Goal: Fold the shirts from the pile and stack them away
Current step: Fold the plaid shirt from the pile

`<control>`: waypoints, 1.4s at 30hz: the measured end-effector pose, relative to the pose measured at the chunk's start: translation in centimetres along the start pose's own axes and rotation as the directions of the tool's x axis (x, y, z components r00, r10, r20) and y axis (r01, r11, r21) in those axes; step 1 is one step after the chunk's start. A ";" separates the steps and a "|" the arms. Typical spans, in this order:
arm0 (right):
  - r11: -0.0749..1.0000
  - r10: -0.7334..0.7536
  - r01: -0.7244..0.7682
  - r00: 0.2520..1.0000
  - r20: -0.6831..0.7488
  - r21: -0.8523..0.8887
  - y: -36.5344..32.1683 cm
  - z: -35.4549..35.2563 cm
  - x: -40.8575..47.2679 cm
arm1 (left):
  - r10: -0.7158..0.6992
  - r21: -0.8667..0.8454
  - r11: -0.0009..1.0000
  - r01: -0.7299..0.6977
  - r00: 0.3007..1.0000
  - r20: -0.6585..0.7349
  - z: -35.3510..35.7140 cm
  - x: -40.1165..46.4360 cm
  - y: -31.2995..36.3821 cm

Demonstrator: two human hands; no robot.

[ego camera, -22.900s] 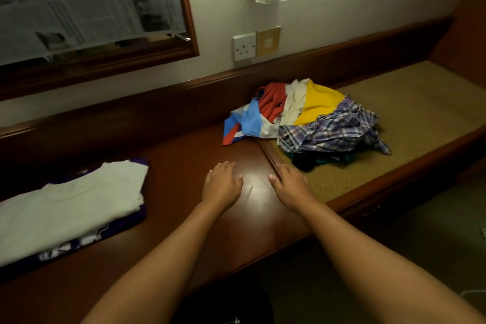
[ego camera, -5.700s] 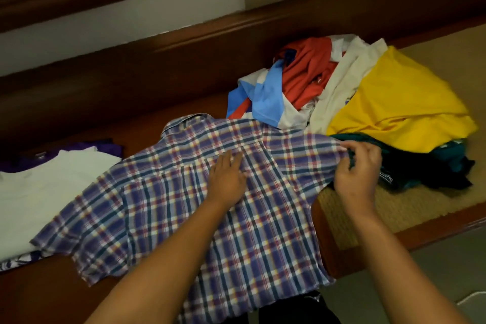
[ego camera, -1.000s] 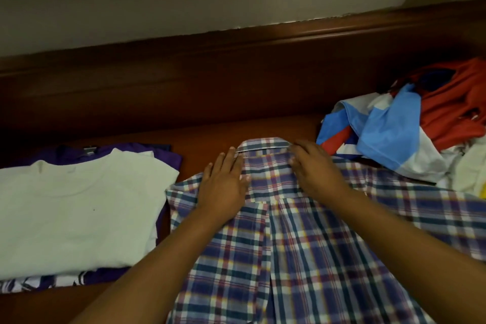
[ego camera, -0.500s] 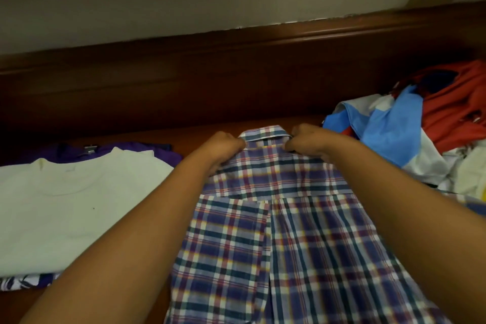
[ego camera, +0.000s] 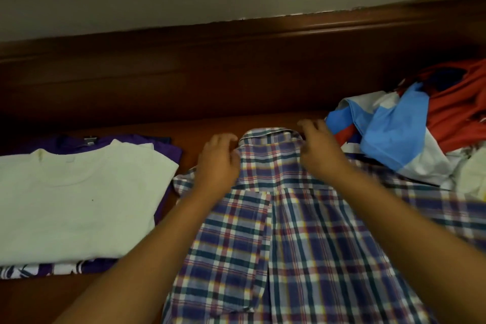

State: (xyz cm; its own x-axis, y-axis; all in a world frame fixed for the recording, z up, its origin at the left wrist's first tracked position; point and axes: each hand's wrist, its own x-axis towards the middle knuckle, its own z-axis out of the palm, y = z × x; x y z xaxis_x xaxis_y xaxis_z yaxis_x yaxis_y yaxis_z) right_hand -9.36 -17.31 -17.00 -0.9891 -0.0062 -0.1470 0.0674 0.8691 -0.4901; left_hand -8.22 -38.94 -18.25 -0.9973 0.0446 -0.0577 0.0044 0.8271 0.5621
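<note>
I'm laying the blue-red-white plaid cotton shirt (ego camera: 302, 231) back-up on the dark brown wooden counter (ego camera: 202, 126), collar away from me, w/ its left side already folded in. My left hand (ego camera: 217, 166) is resting on the shirt's left shoulder, fingers loosely curled, pinching nothing I can see; my right hand (ego camera: 319, 151) is pressing flat just right of the collar. Left of the shirt: cream folded tee (ego camera: 79, 200) stacked on a purple one. Right of it: the blue, red & white crumpled pile (ego camera: 410, 134). To do this well I'm squaring the collar & smoothing shoulders before folding the right side. Half a sec ago both hands were pinching the collar; now they're letting go.
</note>
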 end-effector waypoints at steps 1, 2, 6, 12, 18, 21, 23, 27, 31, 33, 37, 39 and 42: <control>0.994 -0.100 0.097 0.993 -0.068 -0.043 0.0 0.8 -1.1 | 0.087 0.121 0.989 -0.089 0.996 0.015 0.7 -1.2 -0.4; 0.978 -0.187 0.180 0.980 -0.065 -0.103 0.1 1.7 -1.9 | 0.133 0.238 0.960 -0.145 0.989 0.068 1.2 -2.1 -0.7; 0.924 -0.199 0.244 0.964 0.175 -0.296 2.3 5.0 -2.6 | 0.076 0.434 0.884 -0.174 0.969 0.233 3.1 -2.5 -3.1; 0.945 -0.189 0.185 0.982 0.013 -0.271 0.4 4.8 -4.2 | 0.156 0.307 0.933 -0.187 0.980 0.124 2.4 -3.8 -3.8; 0.995 0.066 -0.068 0.997 0.028 0.072 -5.0 6.0 -13.5 | 0.163 0.251 0.957 -0.147 0.986 -0.043 0.6 -11.7 -5.7; 0.963 0.265 -0.268 0.961 0.082 0.022 -6.5 8.2 -14.7 | 0.109 0.326 0.938 -0.115 0.993 0.037 -1.3 -12.9 -7.5; 0.936 0.353 -0.353 0.935 0.035 -0.015 -7.6 9.0 -14.9 | 0.109 0.347 0.929 -0.129 0.991 0.076 -2.8 -12.2 -8.2; 0.906 0.419 -0.420 0.908 -0.023 -0.048 -9.1 9.3 -15.4 | 0.164 0.317 0.926 -0.204 0.975 0.149 -5.2 -9.4 -7.9; 0.910 0.349 -0.323 0.935 -0.060 0.260 -9.4 9.0 -16.0 | 0.109 0.518 0.826 -0.222 0.965 0.240 -5.6 -6.6 -7.5; 0.885 0.306 -0.262 0.951 -0.055 0.386 -9.3 8.3 -16.2 | 0.130 0.523 0.815 -0.250 0.958 0.255 -5.9 -5.6 -7.6; 0.921 0.198 -0.120 0.964 -0.178 0.370 -8.7 7.0 -16.5 | 0.157 0.190 0.960 -0.204 0.959 0.237 -7.5 -4.3 -7.1; 0.917 0.183 -0.095 0.963 -0.197 0.387 -8.7 6.5 -16.5 | 0.139 0.028 0.988 -0.151 0.956 0.260 -8.1 -4.2 -6.4; 0.855 0.272 -0.164 0.950 -0.156 0.491 -8.7 5.7 -15.8 | 0.121 -0.008 0.992 -0.124 0.952 0.283 -8.5 -3.6 -5.9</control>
State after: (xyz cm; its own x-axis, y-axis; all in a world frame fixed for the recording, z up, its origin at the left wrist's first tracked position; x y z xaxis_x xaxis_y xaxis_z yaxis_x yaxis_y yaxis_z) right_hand 6.40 -27.57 -15.31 -0.9414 0.3073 -0.1391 0.2844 0.5013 -0.8172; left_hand -5.27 -48.73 -14.39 -0.9279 0.3011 -0.2199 0.1277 0.8108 0.5712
